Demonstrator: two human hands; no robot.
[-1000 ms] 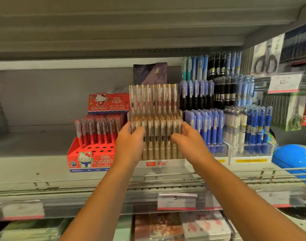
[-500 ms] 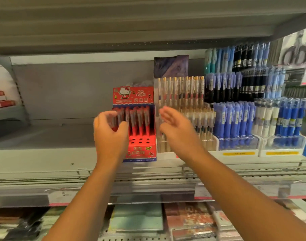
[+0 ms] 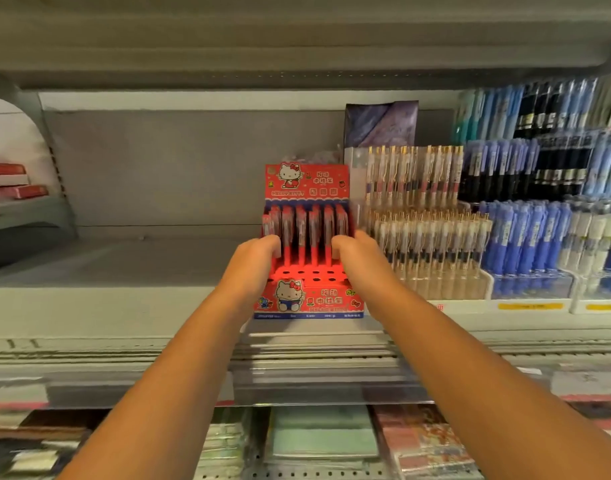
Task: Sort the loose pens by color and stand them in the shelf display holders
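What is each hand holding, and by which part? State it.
Left hand and right hand touch the outermost red pens mid-barrel in the red display box; a true grip cannot be told.

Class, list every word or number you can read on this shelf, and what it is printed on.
"HELLO KITTY": header card of the red cardboard pen display box.
Chinese characters on that box: too blurred to read.
Yellow strips on the clear plastic pen holders: unreadable.

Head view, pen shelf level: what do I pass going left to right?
Red boxes at the far left → red cartoon-cat pen box → clear holder of gold-clipped pens → blue pens → white pens near the right edge.
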